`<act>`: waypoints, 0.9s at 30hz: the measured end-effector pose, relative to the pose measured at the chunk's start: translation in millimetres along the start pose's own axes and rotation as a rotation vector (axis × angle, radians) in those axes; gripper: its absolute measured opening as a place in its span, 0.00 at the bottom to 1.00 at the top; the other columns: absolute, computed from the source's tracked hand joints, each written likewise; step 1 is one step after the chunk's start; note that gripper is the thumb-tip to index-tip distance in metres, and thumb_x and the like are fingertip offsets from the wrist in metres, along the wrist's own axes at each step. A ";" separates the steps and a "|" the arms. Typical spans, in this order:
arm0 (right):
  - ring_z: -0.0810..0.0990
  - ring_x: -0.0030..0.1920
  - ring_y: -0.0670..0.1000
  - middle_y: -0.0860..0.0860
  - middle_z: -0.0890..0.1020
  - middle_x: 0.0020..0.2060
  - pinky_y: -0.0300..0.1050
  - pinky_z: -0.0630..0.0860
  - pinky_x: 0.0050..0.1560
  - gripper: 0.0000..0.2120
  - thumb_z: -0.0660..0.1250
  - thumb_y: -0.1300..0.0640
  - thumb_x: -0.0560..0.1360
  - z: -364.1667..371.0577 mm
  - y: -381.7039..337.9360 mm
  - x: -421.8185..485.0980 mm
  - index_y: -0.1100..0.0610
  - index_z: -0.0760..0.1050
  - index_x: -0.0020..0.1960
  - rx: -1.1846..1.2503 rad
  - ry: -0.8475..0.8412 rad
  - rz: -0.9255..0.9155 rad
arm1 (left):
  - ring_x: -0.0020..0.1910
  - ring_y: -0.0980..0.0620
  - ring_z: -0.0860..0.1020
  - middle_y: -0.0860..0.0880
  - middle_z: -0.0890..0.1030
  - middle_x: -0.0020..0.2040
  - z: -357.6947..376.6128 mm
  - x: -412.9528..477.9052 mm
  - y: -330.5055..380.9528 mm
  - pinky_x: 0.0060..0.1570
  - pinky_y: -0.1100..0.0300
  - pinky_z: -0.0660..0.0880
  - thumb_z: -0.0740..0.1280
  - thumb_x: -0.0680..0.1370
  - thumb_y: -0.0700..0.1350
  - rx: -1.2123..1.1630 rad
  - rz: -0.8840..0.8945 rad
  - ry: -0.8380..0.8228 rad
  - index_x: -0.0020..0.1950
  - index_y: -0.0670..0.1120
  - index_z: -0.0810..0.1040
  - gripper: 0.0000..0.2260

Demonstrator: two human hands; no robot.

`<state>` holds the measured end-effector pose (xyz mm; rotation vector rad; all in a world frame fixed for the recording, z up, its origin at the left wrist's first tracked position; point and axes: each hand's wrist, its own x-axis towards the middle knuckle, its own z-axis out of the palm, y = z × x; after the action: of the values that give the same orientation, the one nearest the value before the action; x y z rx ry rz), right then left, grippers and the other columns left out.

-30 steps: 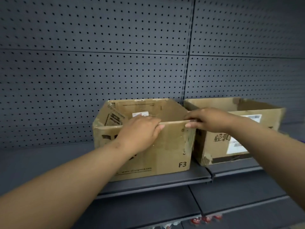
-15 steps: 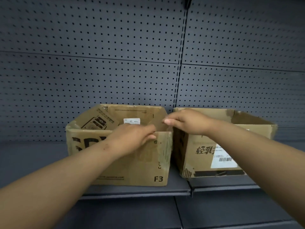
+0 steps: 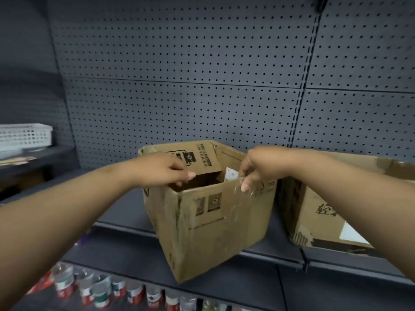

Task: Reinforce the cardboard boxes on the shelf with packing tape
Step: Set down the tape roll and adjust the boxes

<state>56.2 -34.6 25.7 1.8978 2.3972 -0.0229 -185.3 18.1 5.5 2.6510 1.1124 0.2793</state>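
While I've got the left box by its top rim with both hands, it sits corner-first, poking over the shelf front edge, probably so I can reach its seams for taping. Left hand hooks fingers over the near-left rim; right hand pinches the right-front rim. Second box sits just beside it, cut off at frame right. No tape roll in view. Box bottom hidden; can't tell if it's lifted or resting. Bottles below are blurred.
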 end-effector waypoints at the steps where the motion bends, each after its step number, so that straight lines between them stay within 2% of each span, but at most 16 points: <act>1: 0.78 0.42 0.43 0.41 0.81 0.39 0.37 0.72 0.41 0.11 0.71 0.43 0.68 -1.3 -11.8 2.2 0.48 0.81 0.47 -0.003 0.007 -0.021 | 0.45 0.61 0.77 0.60 0.80 0.44 -4.4 -2.2 2.5 0.47 0.63 0.73 0.61 0.74 0.62 0.009 0.029 -0.065 0.45 0.55 0.79 0.14; 4: 0.78 0.40 0.46 0.46 0.82 0.40 0.42 0.74 0.42 0.16 0.69 0.40 0.68 -2.3 -50.0 13.1 0.50 0.81 0.46 -0.039 0.020 -0.075 | 0.50 0.61 0.76 0.60 0.79 0.51 -11.9 -6.5 9.3 0.53 0.61 0.73 0.66 0.70 0.63 0.218 0.113 -0.218 0.55 0.56 0.77 0.18; 7: 0.78 0.39 0.48 0.50 0.82 0.39 0.45 0.76 0.44 0.18 0.66 0.39 0.70 -8.4 -77.2 21.6 0.53 0.81 0.46 -0.083 -0.008 -0.076 | 0.44 0.62 0.74 0.61 0.77 0.45 -12.5 -10.1 -1.4 0.46 0.63 0.73 0.69 0.72 0.57 0.373 0.157 -0.257 0.54 0.57 0.76 0.12; 9: 0.80 0.40 0.46 0.47 0.82 0.38 0.43 0.75 0.47 0.15 0.64 0.42 0.74 -13.9 -80.7 23.9 0.54 0.80 0.44 0.062 -0.064 -0.057 | 0.43 0.63 0.75 0.62 0.77 0.43 -13.2 -13.7 -16.0 0.45 0.64 0.72 0.70 0.73 0.53 0.346 0.189 -0.254 0.49 0.59 0.77 0.07; 11: 0.82 0.46 0.42 0.42 0.82 0.42 0.41 0.74 0.54 0.08 0.62 0.51 0.78 -17.3 -74.6 25.6 0.52 0.79 0.48 0.281 -0.107 -0.018 | 0.44 0.64 0.76 0.62 0.79 0.45 -17.3 -17.0 -34.2 0.46 0.63 0.73 0.70 0.73 0.51 0.344 0.210 -0.254 0.50 0.58 0.78 0.08; 12: 0.81 0.49 0.42 0.42 0.83 0.46 0.42 0.74 0.56 0.08 0.61 0.57 0.78 -18.6 -70.0 25.5 0.51 0.78 0.51 0.298 -0.097 0.012 | 0.46 0.65 0.75 0.63 0.79 0.47 -20.0 -18.6 -43.1 0.47 0.62 0.74 0.70 0.73 0.51 0.384 0.229 -0.243 0.53 0.59 0.78 0.09; 14: 0.75 0.54 0.40 0.43 0.81 0.55 0.37 0.72 0.54 0.17 0.56 0.66 0.78 -18.3 -62.2 23.2 0.50 0.77 0.57 0.203 -0.080 0.094 | 0.49 0.65 0.75 0.65 0.79 0.51 -24.1 -16.6 -63.9 0.48 0.60 0.75 0.68 0.74 0.52 0.556 0.333 -0.135 0.57 0.62 0.76 0.12; 17: 0.70 0.57 0.40 0.41 0.76 0.61 0.37 0.68 0.57 0.25 0.53 0.70 0.75 -13.9 -57.4 20.1 0.47 0.75 0.61 0.102 -0.136 0.207 | 0.51 0.59 0.77 0.64 0.79 0.52 -27.0 -5.4 -92.7 0.47 0.57 0.76 0.66 0.75 0.51 0.757 0.433 0.061 0.58 0.63 0.74 0.13; 19: 0.71 0.61 0.42 0.40 0.75 0.61 0.41 0.67 0.64 0.19 0.59 0.64 0.76 -12.8 -57.7 16.9 0.46 0.75 0.61 0.135 -0.185 0.235 | 0.55 0.58 0.77 0.64 0.77 0.56 -27.7 4.7 -102.4 0.51 0.57 0.75 0.66 0.75 0.51 0.747 0.400 0.092 0.60 0.64 0.73 0.15; 21: 0.71 0.62 0.45 0.39 0.75 0.58 0.46 0.63 0.68 0.10 0.63 0.47 0.76 -12.7 -60.5 10.9 0.44 0.76 0.57 0.209 -0.211 0.233 | 0.56 0.58 0.76 0.64 0.77 0.58 -29.0 15.1 -104.5 0.54 0.58 0.74 0.66 0.75 0.52 0.718 0.358 0.082 0.60 0.65 0.73 0.15; 23: 0.72 0.60 0.44 0.37 0.75 0.54 0.47 0.64 0.68 0.16 0.61 0.37 0.71 -14.2 -66.1 3.0 0.44 0.76 0.53 0.262 -0.271 0.220 | 0.53 0.56 0.76 0.60 0.78 0.55 -30.4 24.1 -106.0 0.55 0.56 0.74 0.62 0.75 0.56 0.655 0.265 0.049 0.58 0.62 0.75 0.12; 24: 0.73 0.60 0.43 0.37 0.76 0.55 0.47 0.65 0.67 0.22 0.60 0.34 0.68 -14.5 -69.8 -0.6 0.45 0.76 0.56 0.269 -0.299 0.208 | 0.52 0.54 0.77 0.58 0.80 0.53 -30.6 26.7 -105.9 0.54 0.55 0.74 0.59 0.74 0.59 0.618 0.204 0.027 0.56 0.60 0.77 0.13; 26: 0.75 0.57 0.41 0.39 0.78 0.56 0.43 0.68 0.64 0.31 0.60 0.32 0.63 -13.8 -76.5 -5.4 0.47 0.75 0.60 0.275 -0.325 0.174 | 0.48 0.51 0.79 0.54 0.81 0.50 -29.7 33.9 -109.4 0.51 0.52 0.75 0.58 0.74 0.60 0.545 0.139 0.035 0.52 0.57 0.78 0.14; 27: 0.76 0.54 0.39 0.39 0.79 0.54 0.39 0.70 0.61 0.31 0.61 0.33 0.62 -12.8 -79.5 -7.0 0.48 0.76 0.59 0.285 -0.329 0.156 | 0.47 0.51 0.79 0.53 0.81 0.48 -28.4 38.0 -111.8 0.50 0.52 0.76 0.59 0.75 0.58 0.499 0.119 0.048 0.50 0.57 0.78 0.12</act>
<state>-20.2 -58.9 35.7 1.9989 2.1113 -0.6453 -241.9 125.5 1.6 3.1681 1.1642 0.0944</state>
